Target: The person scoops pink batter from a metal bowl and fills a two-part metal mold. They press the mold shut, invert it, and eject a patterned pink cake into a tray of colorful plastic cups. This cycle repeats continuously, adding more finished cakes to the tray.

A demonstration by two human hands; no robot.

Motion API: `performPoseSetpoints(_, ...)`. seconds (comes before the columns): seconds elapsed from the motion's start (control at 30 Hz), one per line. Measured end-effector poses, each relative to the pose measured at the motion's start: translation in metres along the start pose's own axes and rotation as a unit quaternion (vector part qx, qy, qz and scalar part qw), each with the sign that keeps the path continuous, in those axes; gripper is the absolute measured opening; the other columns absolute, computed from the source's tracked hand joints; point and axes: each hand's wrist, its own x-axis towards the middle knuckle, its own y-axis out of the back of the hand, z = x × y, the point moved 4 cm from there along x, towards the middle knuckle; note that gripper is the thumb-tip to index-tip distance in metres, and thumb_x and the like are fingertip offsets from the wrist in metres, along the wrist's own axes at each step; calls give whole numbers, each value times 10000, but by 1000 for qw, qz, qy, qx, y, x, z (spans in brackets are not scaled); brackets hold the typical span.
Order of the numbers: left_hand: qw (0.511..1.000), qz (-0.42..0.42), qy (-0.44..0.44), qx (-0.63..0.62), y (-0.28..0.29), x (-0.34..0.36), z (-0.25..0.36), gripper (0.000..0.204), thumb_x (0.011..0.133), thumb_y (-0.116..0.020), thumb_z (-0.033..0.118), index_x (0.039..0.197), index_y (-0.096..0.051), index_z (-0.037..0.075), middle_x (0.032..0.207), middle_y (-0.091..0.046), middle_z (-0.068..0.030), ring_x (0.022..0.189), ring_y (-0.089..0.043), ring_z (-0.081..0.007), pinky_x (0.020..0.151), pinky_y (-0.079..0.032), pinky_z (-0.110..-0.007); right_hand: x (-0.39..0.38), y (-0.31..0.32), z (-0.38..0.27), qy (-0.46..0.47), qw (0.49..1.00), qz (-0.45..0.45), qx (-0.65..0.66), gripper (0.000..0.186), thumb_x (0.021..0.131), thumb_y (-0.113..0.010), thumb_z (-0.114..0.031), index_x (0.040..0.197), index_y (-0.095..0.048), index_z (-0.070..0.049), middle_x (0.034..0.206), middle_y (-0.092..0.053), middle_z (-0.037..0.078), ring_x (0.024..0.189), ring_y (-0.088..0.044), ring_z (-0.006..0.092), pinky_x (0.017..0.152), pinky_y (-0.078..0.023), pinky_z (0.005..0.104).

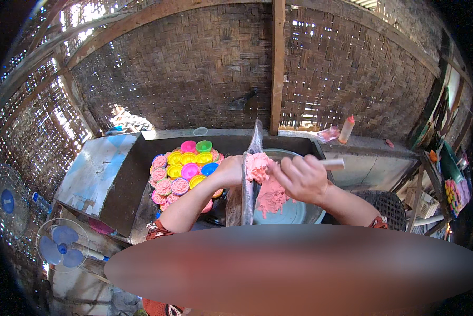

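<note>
My left hand [229, 171] grips the edge of a metal basin [251, 174] that is tipped up on its side. Pink dough [265, 187] clings to the basin's inside and hangs down toward a second, flat metal basin [294, 213] beneath. My right hand [301, 178] is closed around a white-handled tool [332, 164] and presses against the pink dough. To the left sits a cluster of several small coloured cups [186, 166], some filled with pink dough.
The work surface is a dark metal-lined counter [120, 184] against a woven bamboo wall [194, 68]. A squeeze bottle [346, 129] stands on the back ledge. Two blue fans [62, 248] stand at lower left. A shelf with items [452, 184] is on the right.
</note>
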Motion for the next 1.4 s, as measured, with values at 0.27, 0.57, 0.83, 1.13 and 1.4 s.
performPoseSetpoints(0.27,981,63,-52,-178,7,4,-68,313,735,-592,235,996,-609,63,949,-628,-107,874,-594,-218,770,-459,-320,-21,50,38,-66,995,63,-27,253,720,-635,-138,970,-601,-121,784,-565,2,605,-502,116,514,-373,261)
performPoseSetpoints(0.57,909,173,-203,-320,16,31,24,315,714,-644,215,993,-613,72,970,-636,-83,890,-606,-218,794,-460,-305,-71,-58,8,-593,456,106,655,217,854,-577,-229,1004,-576,-72,682,-507,-50,544,-410,20,460,-278,163)
performPoseSetpoints(0.83,949,277,-27,-149,8,41,-29,329,679,-652,321,926,-640,104,909,-638,-139,847,-623,-268,724,-484,-352,-99,-50,-3,-563,584,4,584,215,801,-642,-163,934,-618,4,815,-613,16,713,-540,64,639,-439,220)
performPoseSetpoints(1.13,925,306,-186,-129,-6,45,0,328,666,-664,285,919,-627,81,917,-636,-127,861,-610,-291,736,-478,-366,-57,-19,24,-446,874,94,167,226,708,-688,-158,903,-636,-57,660,-580,64,561,-562,196,519,-440,293)
performPoseSetpoints(1.4,846,185,-85,-492,-38,90,-92,249,729,-630,208,905,-631,32,879,-644,-53,789,-603,-161,704,-475,-315,-57,-24,-5,-355,905,85,217,230,677,-699,-121,889,-628,-66,626,-558,50,535,-548,201,491,-430,299)
